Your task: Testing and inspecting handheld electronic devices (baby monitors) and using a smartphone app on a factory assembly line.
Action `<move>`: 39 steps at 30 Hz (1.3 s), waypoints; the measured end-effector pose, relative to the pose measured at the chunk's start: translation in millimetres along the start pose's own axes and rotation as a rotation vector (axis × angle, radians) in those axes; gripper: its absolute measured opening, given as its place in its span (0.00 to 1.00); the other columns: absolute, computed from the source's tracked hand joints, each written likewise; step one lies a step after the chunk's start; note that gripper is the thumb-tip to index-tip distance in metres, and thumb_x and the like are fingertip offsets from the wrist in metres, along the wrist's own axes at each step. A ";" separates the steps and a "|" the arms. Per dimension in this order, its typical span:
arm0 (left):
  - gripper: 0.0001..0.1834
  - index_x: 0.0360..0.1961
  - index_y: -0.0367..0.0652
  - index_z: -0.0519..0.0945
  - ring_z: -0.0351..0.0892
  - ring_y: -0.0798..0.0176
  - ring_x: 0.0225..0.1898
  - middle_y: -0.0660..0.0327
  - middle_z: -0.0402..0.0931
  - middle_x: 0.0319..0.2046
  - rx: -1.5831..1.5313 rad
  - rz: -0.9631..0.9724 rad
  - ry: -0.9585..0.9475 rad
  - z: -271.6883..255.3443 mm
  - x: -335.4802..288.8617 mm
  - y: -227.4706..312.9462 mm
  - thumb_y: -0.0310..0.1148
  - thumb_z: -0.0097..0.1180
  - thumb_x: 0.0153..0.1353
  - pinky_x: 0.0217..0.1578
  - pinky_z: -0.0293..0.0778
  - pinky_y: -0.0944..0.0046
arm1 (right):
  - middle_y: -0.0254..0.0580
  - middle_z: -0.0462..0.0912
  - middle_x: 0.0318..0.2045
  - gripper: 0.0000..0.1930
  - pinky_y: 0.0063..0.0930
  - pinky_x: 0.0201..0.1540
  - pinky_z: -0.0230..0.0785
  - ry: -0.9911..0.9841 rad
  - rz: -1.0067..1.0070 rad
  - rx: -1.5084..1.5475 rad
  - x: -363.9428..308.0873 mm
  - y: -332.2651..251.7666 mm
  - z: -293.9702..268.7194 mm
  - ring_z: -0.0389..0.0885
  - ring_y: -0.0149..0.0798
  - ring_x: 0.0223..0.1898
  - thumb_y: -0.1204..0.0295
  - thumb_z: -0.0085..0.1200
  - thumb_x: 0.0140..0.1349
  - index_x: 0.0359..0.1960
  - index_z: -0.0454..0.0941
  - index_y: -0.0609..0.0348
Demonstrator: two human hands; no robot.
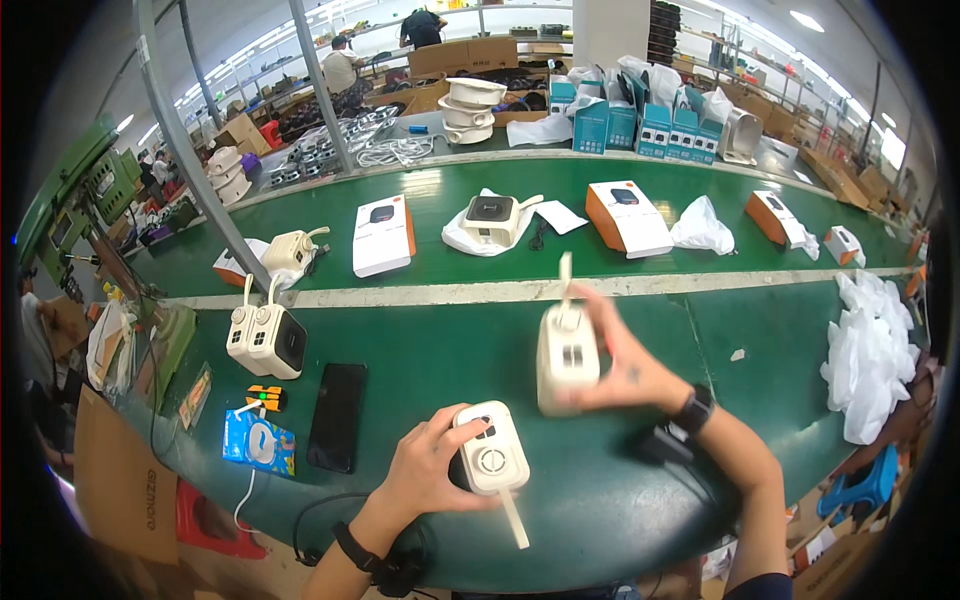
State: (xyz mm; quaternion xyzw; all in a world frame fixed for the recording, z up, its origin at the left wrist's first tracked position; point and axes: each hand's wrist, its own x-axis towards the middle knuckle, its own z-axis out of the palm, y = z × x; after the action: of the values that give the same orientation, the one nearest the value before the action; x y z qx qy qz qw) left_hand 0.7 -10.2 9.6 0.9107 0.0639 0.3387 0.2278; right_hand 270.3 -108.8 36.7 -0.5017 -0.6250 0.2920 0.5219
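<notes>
My left hand (428, 465) grips a cream boxy device (505, 462) near the front of the green table. Its end faces up, with a round grille and small dark ports, and a strap hangs toward me. Slightly farther off and to the right, my right hand (632, 365) holds a second cream device (566, 365) by its right side. This one stands with its strap loop up, ports showing, and is a little blurred. Two more cream devices (277, 340) with straps stand side by side at the left. A black phone-like slab (337, 416) lies between them and my left hand.
Left are a blue packet (259, 442) and a yellow-black gadget (265, 397) with a green light. Beyond the pale ledge, the green belt (435, 190) carries white-orange boxes (384, 235) and another cream device (490, 217). White plastic bags (868, 350) pile at right; a black cabled object (663, 443) lies below my right wrist.
</notes>
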 end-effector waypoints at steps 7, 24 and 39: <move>0.48 0.48 0.43 0.67 0.80 0.53 0.38 0.45 0.75 0.43 0.019 0.030 -0.033 -1.7 -0.2 -0.1 0.49 0.81 0.25 0.38 0.78 0.61 | 0.61 0.60 0.59 0.54 0.37 0.66 0.48 0.513 -0.098 -0.454 97.1 121.6 -82.5 0.59 0.51 0.62 0.60 0.70 0.42 0.64 0.45 0.71; 0.50 0.52 0.47 0.66 0.76 0.48 0.49 0.44 0.71 0.50 -0.062 -0.151 0.015 -1.5 0.4 -20.0 0.45 0.81 0.25 0.48 0.75 0.56 | 0.72 0.75 0.44 0.39 0.41 0.52 0.69 0.388 0.251 -0.828 191.3 142.1 -41.2 0.74 0.63 0.48 0.50 0.57 0.54 0.52 0.66 0.79; 0.44 0.55 0.52 0.68 0.78 0.49 0.44 0.52 0.67 0.54 -0.059 -0.155 0.062 -0.2 -0.5 -15.9 0.45 0.73 0.33 0.43 0.79 0.58 | 0.49 0.81 0.27 0.29 0.34 0.21 0.73 0.597 0.434 0.061 226.8 182.4 -80.8 0.82 0.41 0.25 0.54 0.68 0.45 0.36 0.76 0.71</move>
State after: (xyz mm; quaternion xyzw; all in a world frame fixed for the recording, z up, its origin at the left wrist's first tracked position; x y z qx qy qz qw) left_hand 0.8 3.8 2.1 0.8850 0.1312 0.3495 0.2782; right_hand 416.5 149.2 -20.9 -0.6699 -0.3152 0.2551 0.6219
